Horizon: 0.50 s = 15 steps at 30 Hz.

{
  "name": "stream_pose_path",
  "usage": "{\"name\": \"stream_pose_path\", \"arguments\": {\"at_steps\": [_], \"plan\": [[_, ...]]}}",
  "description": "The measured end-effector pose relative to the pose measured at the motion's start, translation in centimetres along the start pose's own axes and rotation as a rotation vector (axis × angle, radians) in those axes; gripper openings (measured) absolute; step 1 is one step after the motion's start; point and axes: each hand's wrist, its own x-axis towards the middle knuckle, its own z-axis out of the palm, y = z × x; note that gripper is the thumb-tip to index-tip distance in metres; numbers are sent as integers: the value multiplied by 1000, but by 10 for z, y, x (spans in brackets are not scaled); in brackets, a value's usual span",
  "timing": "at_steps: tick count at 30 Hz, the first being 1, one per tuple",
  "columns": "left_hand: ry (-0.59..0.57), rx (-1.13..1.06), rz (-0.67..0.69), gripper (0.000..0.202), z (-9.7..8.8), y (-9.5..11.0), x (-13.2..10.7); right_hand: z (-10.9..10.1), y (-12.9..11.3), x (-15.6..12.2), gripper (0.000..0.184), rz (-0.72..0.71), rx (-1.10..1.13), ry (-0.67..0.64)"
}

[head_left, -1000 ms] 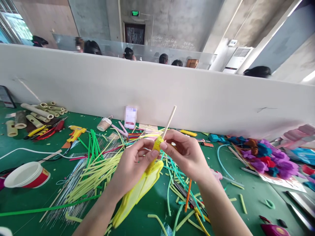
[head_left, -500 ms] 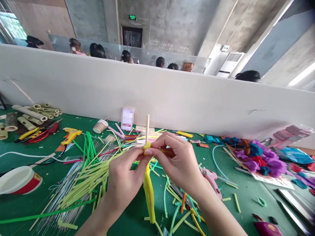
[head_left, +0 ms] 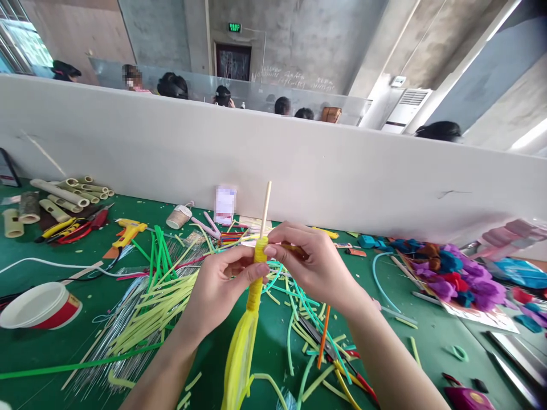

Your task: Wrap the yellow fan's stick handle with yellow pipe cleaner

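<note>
My left hand [head_left: 222,290] pinches a thin wooden stick [head_left: 265,208] where yellow pipe cleaner [head_left: 258,267] is wound around it. Below the winding hangs a yellow mesh petal shape [head_left: 239,356], reaching toward the lower edge of the picture. My right hand [head_left: 314,265] is closed on the yellow pipe cleaner beside the stick, fingertips meeting those of the left hand. The stick stands nearly upright, its bare top above both hands.
The green table [head_left: 38,347] holds a heap of yellow and green pipe cleaners [head_left: 158,296], a yellow glue gun [head_left: 128,230], bamboo tubes [head_left: 64,193], a paper bowl [head_left: 40,304], a paper cup [head_left: 178,216] and purple and blue craft flowers [head_left: 465,282]. A white partition [head_left: 299,165] runs behind, with other people's heads beyond.
The stick went from leaning right to nearly upright. The yellow mesh shape has turned in my hands, and the yellow winding now covers more of the stick.
</note>
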Motion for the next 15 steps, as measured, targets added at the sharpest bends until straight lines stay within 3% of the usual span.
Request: {"name": "stream_pose_path", "arguments": {"at_steps": [4,9,12,15], "plan": [[181,218,94,16,4,-2,-1,7,-3,1,15,31,-90,71],[459,790,503,12,15,-6,-8,22,-12,-2,17,0,-315,172],[518,1008,630,14,18,-8,-10,27,-18,-4,20,-25,-440,199],[513,1046,640,14,17,-7,-12,24,-22,-4,20,-43,-332,164]]}}
